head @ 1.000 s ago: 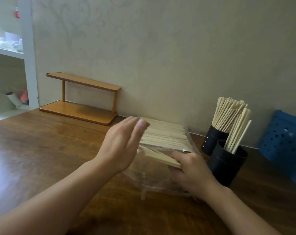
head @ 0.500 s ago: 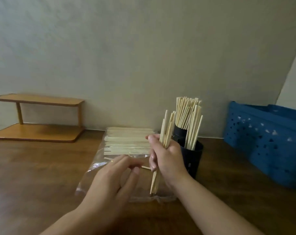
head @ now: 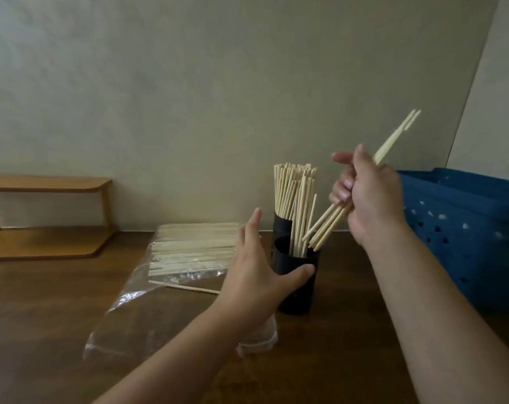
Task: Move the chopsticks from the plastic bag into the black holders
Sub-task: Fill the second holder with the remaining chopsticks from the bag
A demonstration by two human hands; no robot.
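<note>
My right hand (head: 369,199) grips a small bundle of pale wooden chopsticks (head: 330,225), tilted, their lower tips just over the rim of the near black holder (head: 298,290). My left hand (head: 256,275) is spread open around that holder's left side, thumb against its front. The near holder has a few chopsticks standing in it. Behind it the far black holder (head: 282,225) is packed with upright chopsticks (head: 291,191). A clear plastic bag (head: 148,301) lies flat on the table to the left, with a stack of chopsticks (head: 192,246) in its far end and one loose stick (head: 186,287).
A blue perforated plastic basket (head: 463,234) stands at the right, close to my right forearm. A low wooden two-tier shelf (head: 43,217) sits at the far left against the wall. The brown wooden table (head: 43,316) runs along the beige wall.
My right hand has lifted the bundle of chopsticks out of the bag and swung it right, over the near holder. My left hand has left the bag and reached the holder's side.
</note>
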